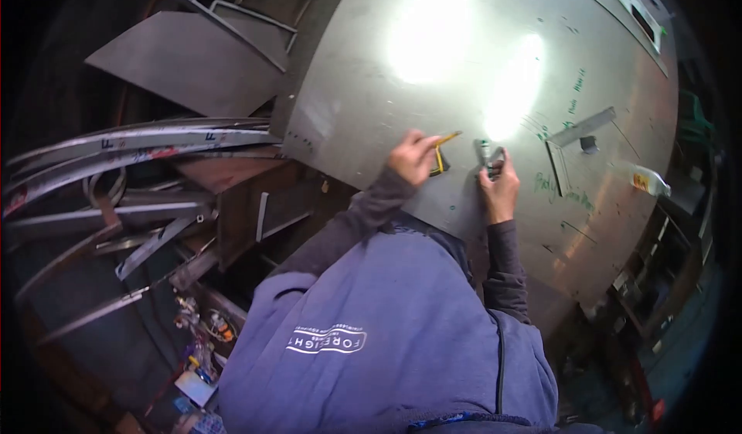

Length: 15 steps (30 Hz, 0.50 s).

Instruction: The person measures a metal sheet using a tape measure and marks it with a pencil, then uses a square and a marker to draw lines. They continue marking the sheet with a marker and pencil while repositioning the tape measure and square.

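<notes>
A large stainless steel sheet (371, 86) lies in front of me, with green marker writing (545, 183) on its right part. My left hand (412, 157) rests on the sheet near its lower edge and grips a small yellow and black tool (441, 154), which looks like a tape measure with its yellow blade sticking out. Just to the right, my right hand (501, 188) holds a marker (486, 154) with its tip on the metal. Both arms are in grey sleeves, and my blue hoodie (386, 333) fills the bottom of the view.
A white bottle (648, 179) and a metal bracket (581, 129) lie on the sheet's right side. Curved metal strips (131, 144) and scrap bars pile up at the left. A flat grey plate (185, 59) lies at top left. Small clutter (205, 341) sits on the floor below.
</notes>
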{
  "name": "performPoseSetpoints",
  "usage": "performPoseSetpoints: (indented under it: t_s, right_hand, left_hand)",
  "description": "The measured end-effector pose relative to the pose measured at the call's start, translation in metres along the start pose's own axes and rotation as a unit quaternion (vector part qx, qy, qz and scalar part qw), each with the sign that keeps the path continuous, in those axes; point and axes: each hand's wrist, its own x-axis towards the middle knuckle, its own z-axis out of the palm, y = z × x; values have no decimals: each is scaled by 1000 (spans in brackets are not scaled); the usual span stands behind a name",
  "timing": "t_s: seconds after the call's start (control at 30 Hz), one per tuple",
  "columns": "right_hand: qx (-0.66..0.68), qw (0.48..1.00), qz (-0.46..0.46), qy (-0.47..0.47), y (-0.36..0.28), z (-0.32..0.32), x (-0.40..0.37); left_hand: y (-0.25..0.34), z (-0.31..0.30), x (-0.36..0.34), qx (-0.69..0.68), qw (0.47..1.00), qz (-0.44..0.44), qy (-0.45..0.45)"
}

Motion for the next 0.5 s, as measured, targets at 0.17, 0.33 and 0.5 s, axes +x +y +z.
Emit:
performPoseSetpoints:
  t_s: [0.17, 0.33, 0.5]
  right_hand:
    - [350, 929, 124, -7, -4, -17, 7]
    - [383, 921, 21, -72, -21, -20, 7]
    - [173, 969, -170, 49, -62, -25, 1]
  left_hand:
    - [6, 61, 38, 185, 976, 14, -113]
    - [32, 47, 45, 98, 990, 82, -62]
    - [16, 3, 18, -389, 837, -265, -279]
